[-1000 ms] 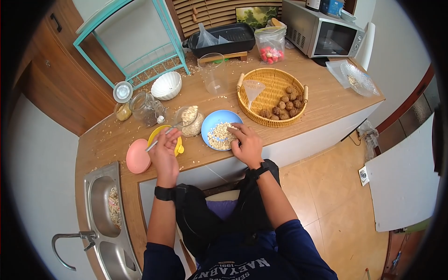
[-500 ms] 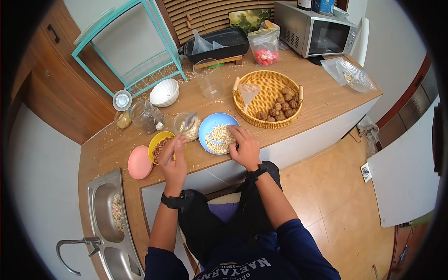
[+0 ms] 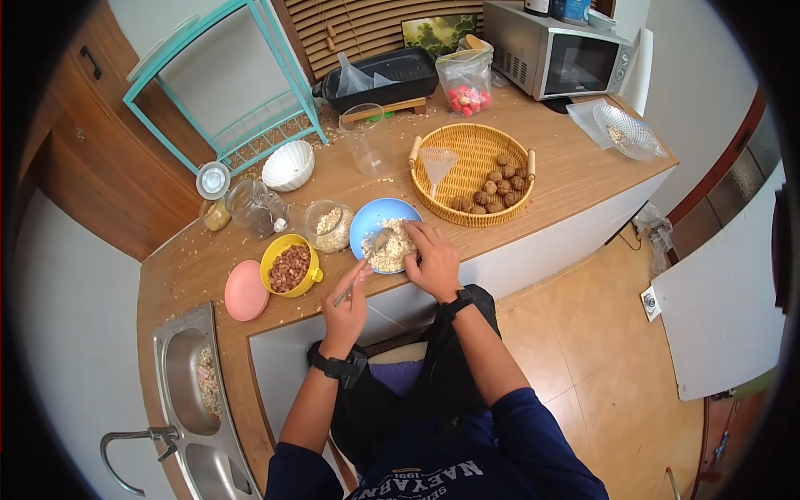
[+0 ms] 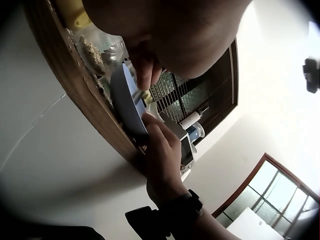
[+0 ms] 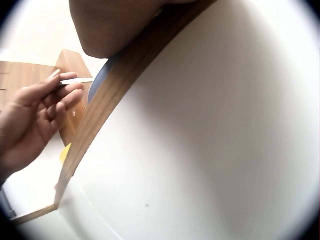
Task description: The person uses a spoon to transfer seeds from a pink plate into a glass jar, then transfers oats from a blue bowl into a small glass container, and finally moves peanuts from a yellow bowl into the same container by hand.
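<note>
In my left hand [image 3: 346, 317] a metal spoon [image 3: 342, 295] is held between thumb and fingers, its head down among the oats [image 3: 395, 254] in a shallow blue bowl [image 3: 363, 220]. My right hand [image 3: 437, 263] grips the near right rim of that bowl, fingers reaching over the edge; the left wrist view shows this hand [image 4: 162, 155] at the rim too. Just left of the bowl stands a glass jar [image 3: 327, 239] of oats. A yellow bowl [image 3: 316, 275] of brown nuts and a pink bowl [image 3: 247, 292] lie farther left.
A wicker basket [image 3: 475, 142] with walnuts and a funnel [image 3: 437, 168] sits to the right. Behind are a clear plastic cup [image 3: 367, 150], a white fluted bowl [image 3: 288, 166] and a glass jar [image 3: 250, 204]. The sink [image 3: 175, 367] is at the left, the microwave [image 3: 575, 67] back right.
My left hand has carried the spoon from beside the oat jar, past the yellow bowl, rightward to the blue bowl, lowering its head into the oats. My right hand has stayed at the rim.
</note>
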